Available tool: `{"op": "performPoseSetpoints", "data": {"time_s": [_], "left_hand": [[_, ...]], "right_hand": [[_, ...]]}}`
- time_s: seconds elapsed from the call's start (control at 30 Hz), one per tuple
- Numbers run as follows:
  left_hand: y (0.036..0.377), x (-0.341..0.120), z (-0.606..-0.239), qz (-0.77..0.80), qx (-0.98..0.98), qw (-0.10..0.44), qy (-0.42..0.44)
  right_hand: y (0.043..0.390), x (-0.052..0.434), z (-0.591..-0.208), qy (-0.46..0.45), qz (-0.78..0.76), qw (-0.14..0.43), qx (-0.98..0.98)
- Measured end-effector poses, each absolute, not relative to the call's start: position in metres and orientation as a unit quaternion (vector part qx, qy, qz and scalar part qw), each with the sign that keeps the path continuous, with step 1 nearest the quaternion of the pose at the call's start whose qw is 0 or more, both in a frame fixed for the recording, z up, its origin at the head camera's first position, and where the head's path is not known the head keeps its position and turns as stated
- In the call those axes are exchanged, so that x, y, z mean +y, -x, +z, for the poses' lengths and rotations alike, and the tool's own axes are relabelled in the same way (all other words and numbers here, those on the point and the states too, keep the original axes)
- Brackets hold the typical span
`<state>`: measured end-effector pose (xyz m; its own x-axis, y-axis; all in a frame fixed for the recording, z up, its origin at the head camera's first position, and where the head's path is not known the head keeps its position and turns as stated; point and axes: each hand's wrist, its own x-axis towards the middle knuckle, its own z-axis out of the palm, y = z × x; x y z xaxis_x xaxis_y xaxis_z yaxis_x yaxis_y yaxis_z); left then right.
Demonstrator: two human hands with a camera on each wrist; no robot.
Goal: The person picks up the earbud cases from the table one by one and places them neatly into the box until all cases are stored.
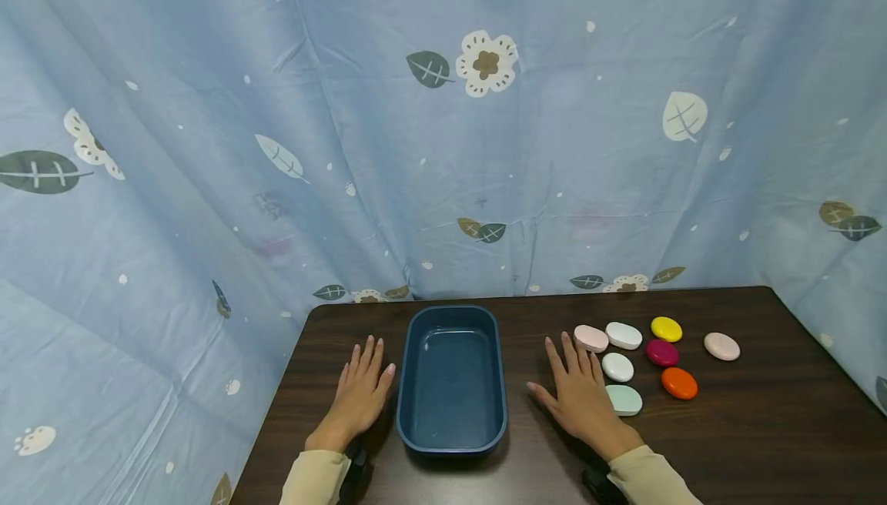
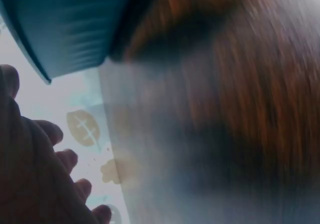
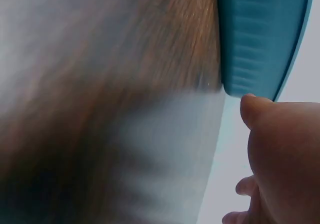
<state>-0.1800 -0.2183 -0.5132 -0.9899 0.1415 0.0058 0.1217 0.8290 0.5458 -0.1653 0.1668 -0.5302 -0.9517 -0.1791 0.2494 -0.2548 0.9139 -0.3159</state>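
A deep blue rectangular tub [image 1: 453, 389] with rounded corners stands between the two hands, with nothing in it. To its left, my left hand [image 1: 356, 401] is flat with straight fingers, holding nothing. On the other side, my right hand [image 1: 582, 397] has its fingers spread and grips nothing. Its outer fingers overlap the edges of a pale pink oval piece [image 1: 589, 337] and a pale green one [image 1: 625, 400]; whether they touch cannot be told. The left wrist view has the tub's side [image 2: 70, 29] above the left hand [image 2: 35, 169]. In the right wrist view the right thumb [image 3: 257, 109] appears near the tub's corner [image 3: 250, 69].
More smooth oval pieces lie right of the right hand: white [image 1: 624, 336], another white [image 1: 617, 367], yellow [image 1: 667, 329], magenta [image 1: 661, 352], orange [image 1: 679, 383] and pale pink [image 1: 722, 346]. A blue patterned curtain [image 1: 554, 143] hangs behind the dark wooden table [image 1: 748, 428].
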Motion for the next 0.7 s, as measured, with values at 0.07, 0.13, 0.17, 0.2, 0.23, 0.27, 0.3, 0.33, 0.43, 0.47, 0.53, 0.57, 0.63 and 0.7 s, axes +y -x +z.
{"op": "performPoseSetpoints", "data": {"time_s": [0.07,0.13,0.17,0.2,0.23,0.27,0.3,0.33,0.43,0.47,0.53,0.57,0.63,0.7], "left_hand": [[0.178,-0.215,-0.511,0.306,0.949,0.020,-0.071],[0.175,-0.212,-0.507,0.337,0.938,0.018,-0.075],[0.174,-0.210,-0.505,0.353,0.932,0.013,-0.080],[0.173,-0.208,-0.503,0.366,0.927,0.010,-0.083],[0.172,-0.206,-0.501,0.384,0.919,0.009,-0.086],[0.170,-0.204,-0.499,0.400,0.912,0.008,-0.088],[0.169,-0.202,-0.497,0.413,0.906,0.008,-0.091],[0.169,-0.200,-0.496,0.426,0.900,0.010,-0.092],[0.167,-0.195,-0.493,0.465,0.881,0.021,-0.085],[0.167,-0.193,-0.493,0.476,0.875,0.021,-0.082],[0.167,-0.191,-0.492,0.507,0.859,0.025,-0.072],[0.167,-0.189,-0.492,0.521,0.850,0.026,-0.064],[0.168,-0.187,-0.493,0.547,0.835,0.024,-0.052],[0.168,-0.185,-0.494,0.571,0.820,0.022,-0.037]], "right_hand": [[0.162,0.171,-0.529,-0.109,0.166,0.106,-0.974],[0.159,0.176,-0.529,-0.105,0.163,0.105,-0.975],[0.158,0.179,-0.529,-0.103,0.163,0.105,-0.975],[0.156,0.182,-0.529,-0.102,0.164,0.105,-0.976],[0.155,0.186,-0.529,-0.101,0.165,0.106,-0.975],[0.154,0.189,-0.529,-0.099,0.163,0.108,-0.976],[0.152,0.192,-0.529,-0.098,0.163,0.111,-0.975],[0.151,0.196,-0.529,-0.098,0.161,0.116,-0.975],[0.145,0.206,-0.528,-0.096,0.156,0.129,-0.975],[0.143,0.209,-0.527,-0.092,0.156,0.131,-0.975],[0.141,0.215,-0.527,-0.086,0.155,0.130,-0.976],[0.139,0.218,-0.526,-0.081,0.158,0.125,-0.976],[0.137,0.223,-0.526,-0.071,0.163,0.116,-0.977],[0.136,0.228,-0.525,-0.063,0.174,0.111,-0.976]]}}
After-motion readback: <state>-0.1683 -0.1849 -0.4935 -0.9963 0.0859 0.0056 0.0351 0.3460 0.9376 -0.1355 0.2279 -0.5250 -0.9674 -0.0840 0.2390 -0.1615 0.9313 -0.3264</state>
